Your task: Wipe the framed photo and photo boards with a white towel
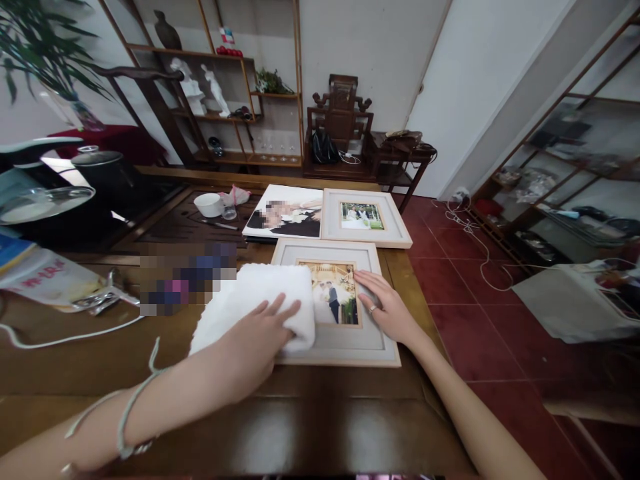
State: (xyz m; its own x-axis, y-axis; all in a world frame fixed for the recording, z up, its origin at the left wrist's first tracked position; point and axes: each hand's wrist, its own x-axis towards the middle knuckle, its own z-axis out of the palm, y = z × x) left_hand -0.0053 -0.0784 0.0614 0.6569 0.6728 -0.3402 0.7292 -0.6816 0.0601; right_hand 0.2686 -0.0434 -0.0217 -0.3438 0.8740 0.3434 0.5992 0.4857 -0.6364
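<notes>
A white fluffy towel [250, 283] lies folded over the left part of a light wooden picture frame [387, 363] on the table. Resting on top of the towel is my left hand [257, 340], fingers spread and pressed onto the cloth. My right hand [387, 303] lies flat on the frame's right side, fingers stretched out towards the inner picture edge and a ring on one finger. Between the hands shows a wedding photo [334, 297] of a couple; the towel covers its left part.
Behind lie a second framed photo [367, 193] and a stack topped by a large photo print [295, 213]. A white bowl [209, 205] stands on the tea tray [170, 227]. To the left are a plastic bag [50, 277], a white cable [75, 343] and a black pot [105, 173].
</notes>
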